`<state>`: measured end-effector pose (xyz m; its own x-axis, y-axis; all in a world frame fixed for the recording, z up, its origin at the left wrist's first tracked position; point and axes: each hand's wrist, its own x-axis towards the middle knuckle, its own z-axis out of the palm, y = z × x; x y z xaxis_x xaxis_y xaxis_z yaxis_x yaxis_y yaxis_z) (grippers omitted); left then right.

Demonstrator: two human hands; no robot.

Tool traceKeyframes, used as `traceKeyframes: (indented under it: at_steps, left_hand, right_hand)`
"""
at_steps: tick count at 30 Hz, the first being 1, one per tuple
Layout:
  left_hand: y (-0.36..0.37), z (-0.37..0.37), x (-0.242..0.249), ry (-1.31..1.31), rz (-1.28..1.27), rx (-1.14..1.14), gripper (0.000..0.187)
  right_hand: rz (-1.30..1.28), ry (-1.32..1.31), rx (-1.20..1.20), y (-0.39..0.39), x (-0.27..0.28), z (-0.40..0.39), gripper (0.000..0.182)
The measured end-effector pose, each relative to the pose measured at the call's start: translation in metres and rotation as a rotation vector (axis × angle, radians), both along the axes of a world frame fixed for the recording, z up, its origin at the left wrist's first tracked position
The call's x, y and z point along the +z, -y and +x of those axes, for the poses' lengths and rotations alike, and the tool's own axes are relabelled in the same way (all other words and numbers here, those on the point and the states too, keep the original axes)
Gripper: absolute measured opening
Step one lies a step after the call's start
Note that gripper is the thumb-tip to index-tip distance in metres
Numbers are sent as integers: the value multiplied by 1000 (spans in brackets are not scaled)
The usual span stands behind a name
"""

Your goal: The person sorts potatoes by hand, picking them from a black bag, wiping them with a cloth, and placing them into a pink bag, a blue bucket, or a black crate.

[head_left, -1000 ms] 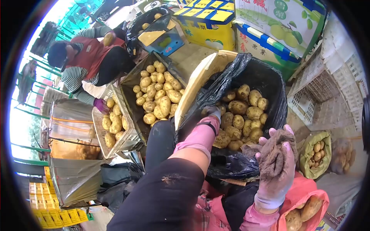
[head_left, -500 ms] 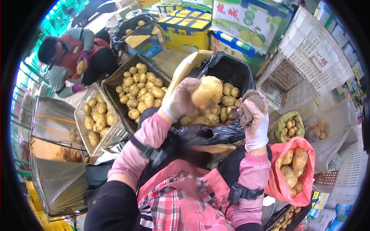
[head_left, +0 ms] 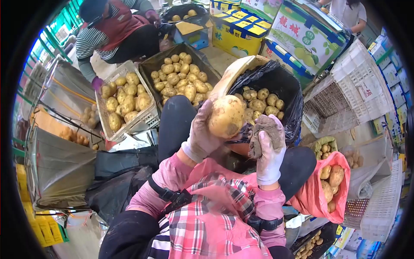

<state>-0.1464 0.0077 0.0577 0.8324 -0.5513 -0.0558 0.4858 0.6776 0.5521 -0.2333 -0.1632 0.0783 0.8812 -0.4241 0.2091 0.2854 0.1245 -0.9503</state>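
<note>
A large pale potato (head_left: 227, 115) with a dirty brown patch is gripped in my gloved left hand (head_left: 201, 134), held up over my lap. In my gloved right hand (head_left: 271, 153) a grey-brown cloth (head_left: 264, 134) is bunched, a short gap to the right of the potato. Behind both hands stands a box lined with a black plastic bag (head_left: 285, 93), with several smaller potatoes (head_left: 263, 101) inside. My fingers partly hide its near edge.
To the left are a dark crate of potatoes (head_left: 179, 75) and a white basket of potatoes (head_left: 125, 103). A red bag (head_left: 338, 187) holds large potatoes at my right knee. Fruit cartons (head_left: 297, 32) and white crates (head_left: 360, 80) stand behind. A co-worker (head_left: 116, 34) crouches at upper left; another person (head_left: 347, 17) is at upper right.
My view has shifted. The potato and the cloth have come closer to my body and nearer each other. The co-worker's hand has moved to the white basket; a second person has come into view.
</note>
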Motion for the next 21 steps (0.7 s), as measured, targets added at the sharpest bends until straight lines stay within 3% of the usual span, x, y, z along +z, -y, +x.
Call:
traceKeyframes:
  at_steps: [3,7,9,15,18,21]
  left_hand:
    - [-12,-9,-14,287,338,155,68]
    - [-26,-17,-21,488,528,273,64]
    - [-28,-17,-28,609,616,355,53]
    - [-41,-21,-13,715,647,156,61]
    - [-32,-25,-15,746,566,53,57]
    - [-25,-28,-10,939,697,12,45]
  right_hand:
    - [47,-133,160,3,0,-1,49]
    - [266,-374,411,-8,-27,1,58]
    - [212,-358,457,-12,-31,3,61]
    - [236,-469,752,11,-42,-1,66]
    - [295,-481,728,14,-50,-8,65]
    - [335,-545,750,17,-57,-18,62]
